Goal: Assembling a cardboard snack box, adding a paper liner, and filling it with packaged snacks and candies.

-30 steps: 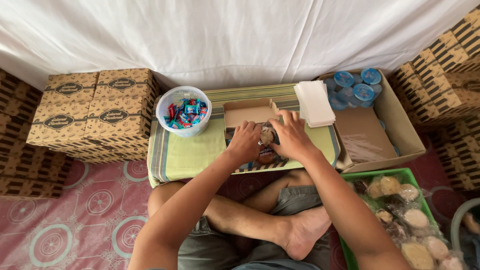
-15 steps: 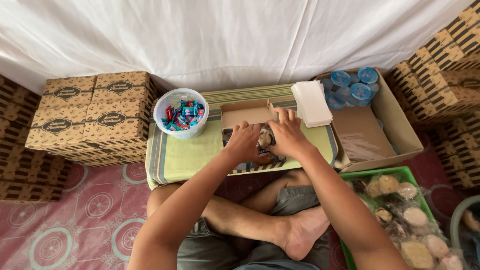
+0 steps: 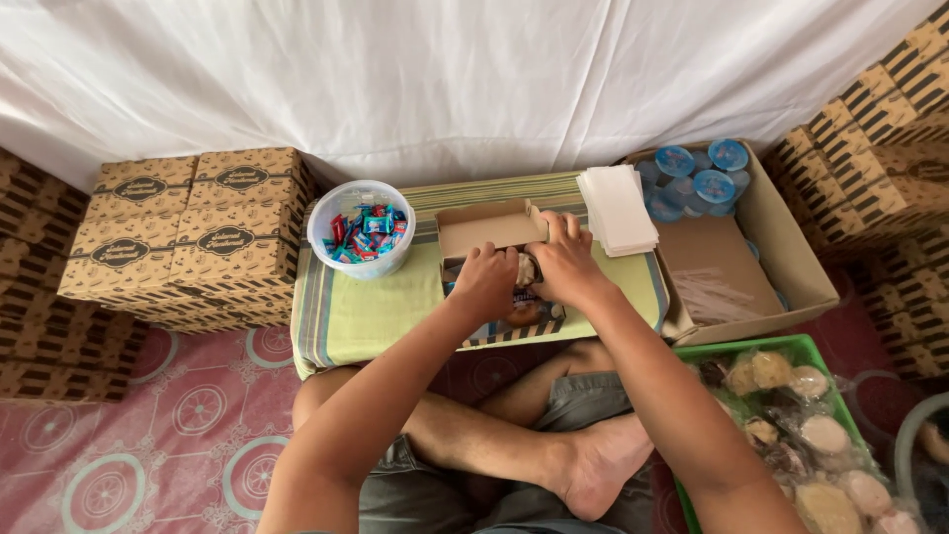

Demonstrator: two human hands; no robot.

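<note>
Far left of your fingers, brown boxes (image 3: pixel 188 232) are sitting in a stack. Closer in, a clear tub (image 3: pixel 361 227) of bright candies is resting on the striped cloth (image 3: pixel 366 316). Your left hand (image 3: pixel 487 280) is curling its fingers over the snacks (image 3: pixel 524 297) in the open box (image 3: pixel 489 229). Your right hand (image 3: pixel 565 262) is pressing down on that box just beside it; whether it is gripping, you cannot tell. Right of your fingers, white napkins (image 3: pixel 617 208) are lying, then blue cups (image 3: pixel 697 178).
</note>
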